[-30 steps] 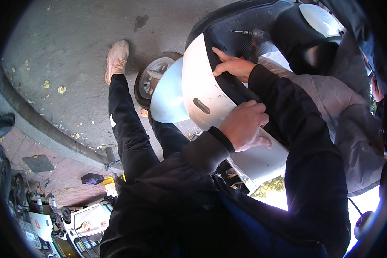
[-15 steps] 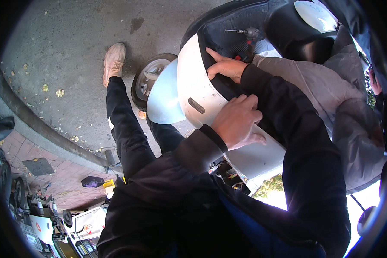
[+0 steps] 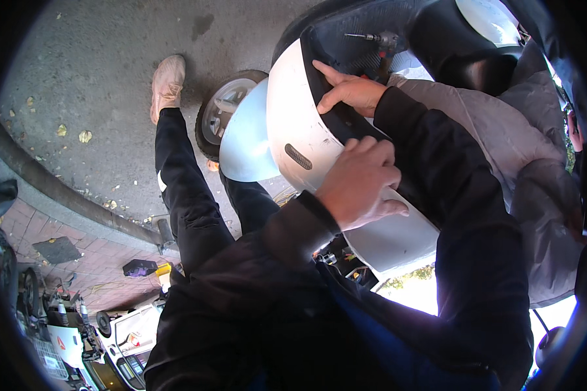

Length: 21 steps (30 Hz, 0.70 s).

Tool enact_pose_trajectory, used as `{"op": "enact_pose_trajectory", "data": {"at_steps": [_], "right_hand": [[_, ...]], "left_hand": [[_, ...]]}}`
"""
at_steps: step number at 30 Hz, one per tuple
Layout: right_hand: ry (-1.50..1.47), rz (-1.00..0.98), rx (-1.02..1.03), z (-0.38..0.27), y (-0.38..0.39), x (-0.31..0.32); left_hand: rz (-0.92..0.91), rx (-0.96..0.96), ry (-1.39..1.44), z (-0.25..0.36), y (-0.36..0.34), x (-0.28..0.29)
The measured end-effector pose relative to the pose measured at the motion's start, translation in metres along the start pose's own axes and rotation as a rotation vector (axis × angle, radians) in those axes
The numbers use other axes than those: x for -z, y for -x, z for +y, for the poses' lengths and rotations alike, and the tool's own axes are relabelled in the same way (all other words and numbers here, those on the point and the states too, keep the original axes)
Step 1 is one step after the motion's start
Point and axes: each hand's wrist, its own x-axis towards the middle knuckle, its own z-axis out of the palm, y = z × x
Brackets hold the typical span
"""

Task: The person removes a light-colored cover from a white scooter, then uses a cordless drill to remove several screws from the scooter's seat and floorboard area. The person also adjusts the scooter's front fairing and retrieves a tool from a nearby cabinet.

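Observation:
A white curved scooter body panel [image 3: 301,117] with a slotted oval inset stands in front of me, its inner side lined by a black panel [image 3: 316,77]. My left hand [image 3: 362,182] lies over the panel's upper edge, fingers curled across the rim and thumb stretched along the white side. Farther up, my right hand [image 3: 353,93] rests at the black lining, index finger and thumb spread apart; its other fingers are partly hidden. A light blue mudguard [image 3: 246,140] sits beside the panel, over a wheel [image 3: 223,111].
A power drill [image 3: 386,44] lies on the black footboard beyond my right hand. Grey padded fabric [image 3: 463,117] hangs at the right. A curb [image 3: 65,199], brick paving and a purple-black box [image 3: 139,268] are at the left, with parked vehicles lower down. Another person's hand [image 3: 574,132] shows far right.
The view has shifted slightly. Both hands keep nearly the same places on the panel, with my left fingers moving a little along the rim.

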Motion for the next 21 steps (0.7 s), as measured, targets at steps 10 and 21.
{"op": "enact_pose_trajectory", "data": {"at_steps": [10, 21], "right_hand": [[0.101, 0.141, 0.028, -0.001, 0.0, -0.007], [0.146, 0.162, -0.054, 0.007, -0.001, -0.012]], "left_hand": [[0.264, 1.051, 0.247, -0.111, 0.006, 0.026], [0.188, 1.037, 0.241, -0.127, -0.002, 0.028]]}}
